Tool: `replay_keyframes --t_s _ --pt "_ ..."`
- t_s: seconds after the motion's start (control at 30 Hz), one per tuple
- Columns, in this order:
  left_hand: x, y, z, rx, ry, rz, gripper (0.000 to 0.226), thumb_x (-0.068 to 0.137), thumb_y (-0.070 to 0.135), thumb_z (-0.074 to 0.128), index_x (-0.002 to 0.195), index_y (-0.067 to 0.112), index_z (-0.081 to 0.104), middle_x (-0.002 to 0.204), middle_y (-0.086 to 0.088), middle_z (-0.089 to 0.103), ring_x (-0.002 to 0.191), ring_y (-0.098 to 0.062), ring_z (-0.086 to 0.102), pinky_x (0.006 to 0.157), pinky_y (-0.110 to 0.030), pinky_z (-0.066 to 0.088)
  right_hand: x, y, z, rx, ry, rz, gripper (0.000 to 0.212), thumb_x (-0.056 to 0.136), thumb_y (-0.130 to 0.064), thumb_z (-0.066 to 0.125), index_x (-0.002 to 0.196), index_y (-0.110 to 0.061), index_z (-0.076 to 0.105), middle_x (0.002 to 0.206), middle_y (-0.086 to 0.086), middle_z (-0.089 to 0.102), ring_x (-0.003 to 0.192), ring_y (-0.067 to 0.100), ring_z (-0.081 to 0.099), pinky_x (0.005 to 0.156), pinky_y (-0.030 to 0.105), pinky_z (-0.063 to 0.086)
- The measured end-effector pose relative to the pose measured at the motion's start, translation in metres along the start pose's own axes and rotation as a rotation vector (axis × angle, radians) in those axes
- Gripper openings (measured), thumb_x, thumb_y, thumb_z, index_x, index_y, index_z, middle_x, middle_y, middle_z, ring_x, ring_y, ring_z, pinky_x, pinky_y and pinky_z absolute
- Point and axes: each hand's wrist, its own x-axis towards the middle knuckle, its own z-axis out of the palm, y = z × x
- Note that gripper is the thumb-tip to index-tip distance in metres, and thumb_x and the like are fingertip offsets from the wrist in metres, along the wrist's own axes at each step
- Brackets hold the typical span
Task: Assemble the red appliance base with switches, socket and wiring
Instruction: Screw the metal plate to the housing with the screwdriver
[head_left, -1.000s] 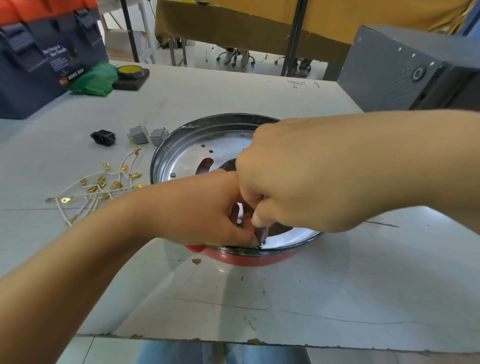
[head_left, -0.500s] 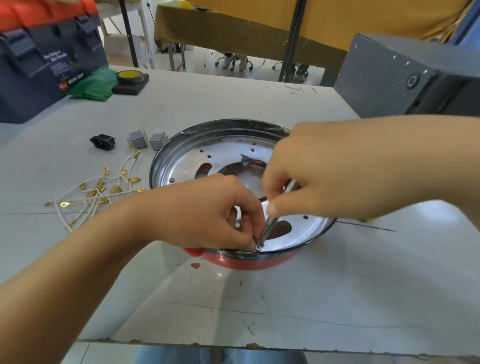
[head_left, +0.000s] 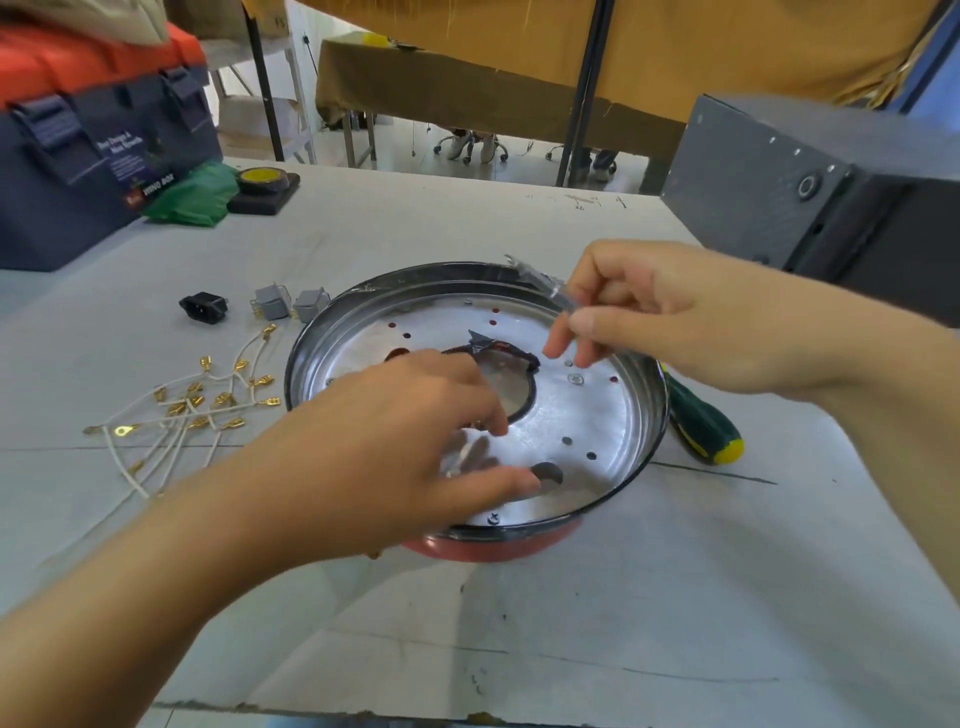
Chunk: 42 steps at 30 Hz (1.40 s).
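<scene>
On my far left sits the toolbox (head_left: 98, 150), with green cloth (head_left: 192, 195) and tape (head_left: 262, 179) beside it; nearer lie the socket (head_left: 203, 306), two switches (head_left: 290, 303) and the wires (head_left: 192, 410), all loose on the table (head_left: 623, 597). At centre, the red base (head_left: 488, 543) rests on the table, its metal plate (head_left: 582, 421) facing up; my left hand (head_left: 395, 447) hovers over the plate, fingers loosely spread and holding nothing. My right hand (head_left: 670, 312) is above the far rim with fingers partly curled, apparently pinching something blurred that I cannot identify, and the screwdriver (head_left: 701, 423) lies just right of the base.
</scene>
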Motion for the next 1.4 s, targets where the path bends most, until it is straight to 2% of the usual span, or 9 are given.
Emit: replay_keyframes --t_s 0.2,0.33,0.53,0.63,0.73,0.97,1.07,1.23,1.4 --pt "-0.006 0.014 0.005 -0.125 -0.091 0.170 0.055 0.077 0.070 0.046 0.105 0.028 0.068 0.111 0.014 0.063 0.105 -0.002 0.055 0.084 -0.030 0.049 0.016 0.006 0.020 0.065 0.031 -0.019 0.028 0.090 -0.009 0.057 0.073 -0.031 0.063 0.078 -0.001 0.071 0.065 0.002 0.056 0.057 0.012 0.040" --pt "-0.004 0.010 0.004 -0.097 -0.157 0.252 0.039 0.086 0.054 0.048 0.104 0.028 0.069 0.108 0.007 0.066 0.099 -0.014 0.062 0.073 -0.036 0.053 0.024 0.005 0.026 -0.097 0.057 -0.038 0.008 0.085 -0.018 0.068 0.083 -0.025 0.072 0.077 -0.008 0.071 0.069 -0.002 0.058 0.059 0.012 0.042" --pt "-0.009 -0.005 -0.004 -0.126 -0.229 0.284 0.041 0.090 0.043 0.040 0.097 0.015 0.069 0.103 -0.006 0.065 0.100 -0.021 0.059 0.081 -0.037 0.046 0.034 0.001 0.038 -0.290 -0.083 -0.005 0.010 0.085 -0.025 0.069 0.093 -0.024 0.075 0.086 -0.006 0.071 0.072 0.004 0.059 0.064 0.014 0.043" --pt "-0.012 -0.012 -0.008 -0.170 -0.233 0.240 0.027 0.089 0.035 0.051 0.099 0.017 0.069 0.106 -0.002 0.067 0.108 -0.012 0.058 0.093 -0.023 0.041 0.040 -0.001 0.041 -0.298 -0.102 -0.001 0.006 0.086 -0.024 0.068 0.085 -0.027 0.073 0.078 -0.004 0.069 0.061 0.003 0.052 0.057 0.011 0.039" --pt "-0.016 -0.018 -0.011 -0.175 -0.244 0.196 0.017 0.084 0.023 0.063 0.100 0.024 0.068 0.119 0.011 0.065 0.122 0.015 0.041 0.102 -0.008 0.029 0.046 -0.003 0.044 -0.312 -0.124 -0.001 0.009 0.085 -0.023 0.069 0.077 -0.028 0.072 0.072 -0.004 0.067 0.061 0.005 0.049 0.054 0.011 0.036" --pt "-0.018 -0.010 -0.009 -0.029 -0.159 0.117 0.055 0.073 0.074 0.037 0.104 0.036 0.060 0.101 0.011 0.070 0.096 -0.012 0.063 0.082 -0.035 0.051 0.053 -0.011 0.046 -0.335 -0.167 0.027 0.024 0.082 -0.024 0.071 0.061 -0.032 0.063 0.061 -0.009 0.059 0.049 -0.001 0.046 0.047 0.011 0.034" --pt "-0.020 -0.011 -0.010 0.035 -0.070 0.135 0.058 0.072 0.078 0.037 0.100 0.035 0.063 0.084 0.010 0.069 0.078 -0.013 0.062 0.068 -0.034 0.050 0.053 -0.012 0.050 -0.299 -0.181 0.045 0.020 0.082 -0.023 0.071 0.064 -0.028 0.065 0.061 -0.007 0.059 0.051 0.002 0.048 0.048 0.015 0.038" --pt "-0.023 -0.014 -0.015 0.097 -0.023 0.160 0.051 0.071 0.077 0.043 0.082 0.031 0.063 0.070 0.015 0.061 0.062 -0.009 0.057 0.051 -0.030 0.047 0.052 -0.016 0.057 -0.282 -0.148 0.059 0.016 0.083 -0.024 0.069 0.085 -0.008 0.073 0.089 0.017 0.070 0.077 0.026 0.058 0.067 0.033 0.047" --pt "-0.025 -0.014 -0.011 0.202 0.008 0.173 0.053 0.071 0.078 0.041 0.079 0.031 0.065 0.070 0.013 0.058 0.058 -0.012 0.055 0.045 -0.027 0.042 0.051 -0.020 0.064 -0.298 -0.090 0.041 0.016 0.083 -0.021 0.068 0.082 -0.005 0.072 0.067 0.005 0.057 0.060 0.014 0.045 0.046 0.017 0.031"
